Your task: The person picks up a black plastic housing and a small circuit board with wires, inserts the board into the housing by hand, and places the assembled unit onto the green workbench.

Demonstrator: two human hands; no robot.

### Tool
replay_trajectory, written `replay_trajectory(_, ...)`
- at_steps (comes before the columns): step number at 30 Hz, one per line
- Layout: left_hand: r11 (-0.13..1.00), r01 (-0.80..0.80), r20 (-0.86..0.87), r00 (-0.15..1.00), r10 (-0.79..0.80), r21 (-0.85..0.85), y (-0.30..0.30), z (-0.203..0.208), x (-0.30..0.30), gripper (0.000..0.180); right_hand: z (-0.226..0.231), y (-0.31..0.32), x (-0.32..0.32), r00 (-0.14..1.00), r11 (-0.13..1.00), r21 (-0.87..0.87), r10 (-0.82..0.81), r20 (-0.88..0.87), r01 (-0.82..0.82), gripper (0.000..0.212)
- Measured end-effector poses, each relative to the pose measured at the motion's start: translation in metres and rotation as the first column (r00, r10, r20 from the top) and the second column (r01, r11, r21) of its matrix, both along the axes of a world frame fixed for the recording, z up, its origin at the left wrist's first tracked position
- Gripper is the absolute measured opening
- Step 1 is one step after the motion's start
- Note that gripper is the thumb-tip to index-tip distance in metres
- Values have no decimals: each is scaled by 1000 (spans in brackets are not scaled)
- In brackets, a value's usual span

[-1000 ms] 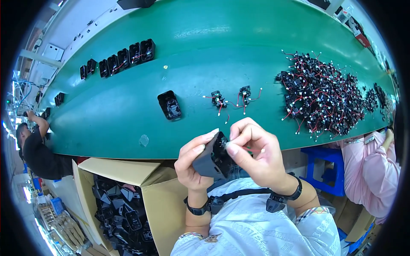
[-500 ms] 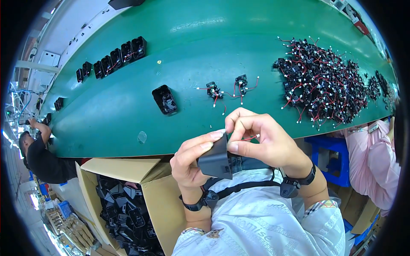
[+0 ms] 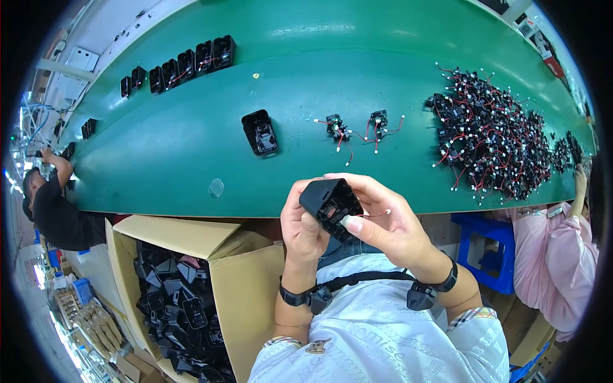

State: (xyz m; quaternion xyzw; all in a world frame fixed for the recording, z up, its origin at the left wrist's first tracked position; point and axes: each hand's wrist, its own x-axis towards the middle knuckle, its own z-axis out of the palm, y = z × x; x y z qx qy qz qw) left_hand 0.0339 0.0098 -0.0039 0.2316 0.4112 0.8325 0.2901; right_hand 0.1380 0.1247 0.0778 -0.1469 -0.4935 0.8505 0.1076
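Between my hands, over the near table edge, is a black plastic housing (image 3: 324,199), tilted so its hollow inside faces right. My left hand (image 3: 299,223) wraps round its left side. My right hand (image 3: 389,226) grips the right side, thumb at the opening and fingers behind the far side. A red wire with a white plug sticks out by the right thumb; what sits deeper inside is hard to make out. Farther off on the table lie another open black housing (image 3: 260,133) and two small black wired modules, one left (image 3: 336,127) and one right (image 3: 378,122).
A large heap of wired modules (image 3: 491,134) covers the table's right side. Several black housings (image 3: 185,67) stand in a row at far left. A cardboard box (image 3: 249,306) full of black housings is at lower left. Beside a blue stool (image 3: 488,249) sits a person in pink; another works far left.
The housing has turned from showing its smooth outer wall to showing its open inside. My right hand has gone from pinching at its edge to holding its side. The whole view has shifted slightly.
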Motion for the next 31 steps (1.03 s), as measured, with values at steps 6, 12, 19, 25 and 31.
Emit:
replay_trajectory(6,996,90,96,991,-92,26,2,4,4,66,-11,-9,2,995,993,65,-96,1,96,55)
replay_trajectory(12,988,144,295,943,-155,59,6,15,-3,59,-3,19,4,933,198,922,-210,-293,334,41)
replay_trajectory(19,985,165,214,961,-172,51,4,15,-8,57,25,20,2,973,-55,975,-74,-220,217,27)
replay_trajectory(25,972,224,231,944,-235,74,-2,17,-12,58,21,22,0,948,-70,946,-6,-318,317,25)
replay_trajectory(31,953,265,335,893,-299,146,-2,15,-4,64,20,24,10,943,176,927,-52,-329,332,26)
